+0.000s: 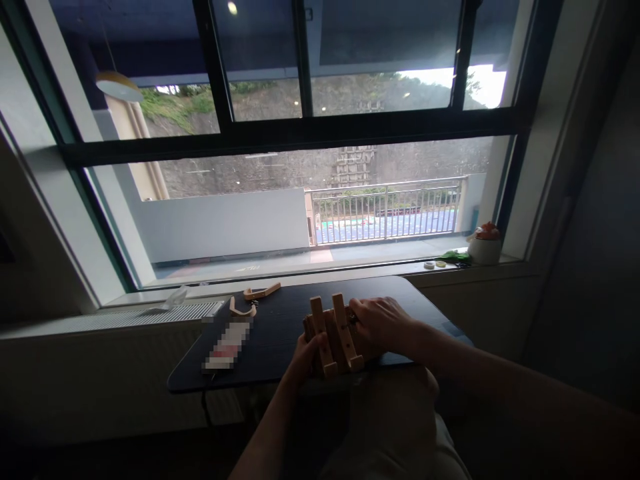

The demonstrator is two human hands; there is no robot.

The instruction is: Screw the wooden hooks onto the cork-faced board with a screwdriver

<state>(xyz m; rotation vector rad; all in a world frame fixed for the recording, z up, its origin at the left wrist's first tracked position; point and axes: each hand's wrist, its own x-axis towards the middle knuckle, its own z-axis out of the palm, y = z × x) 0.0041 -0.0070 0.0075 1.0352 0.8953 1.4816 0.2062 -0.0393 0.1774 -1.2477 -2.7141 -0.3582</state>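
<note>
A light wooden assembly (333, 333) of slotted bars stands at the near edge of a small black table (280, 320). My left hand (306, 353) grips its lower left side from below, fingers curled around it. From the right, my right hand (380, 323) closes over the same wooden assembly, fingers bent against the upright bars. Both forearms reach in from the bottom of the view.
Two curved wooden pieces (261, 291) (242, 309) lie at the table's far left, beside a blurred flat packet (225, 345). A large window with a sill runs behind; a small white pot (484, 247) stands on the sill at right. My knee (395, 413) sits under the table's edge.
</note>
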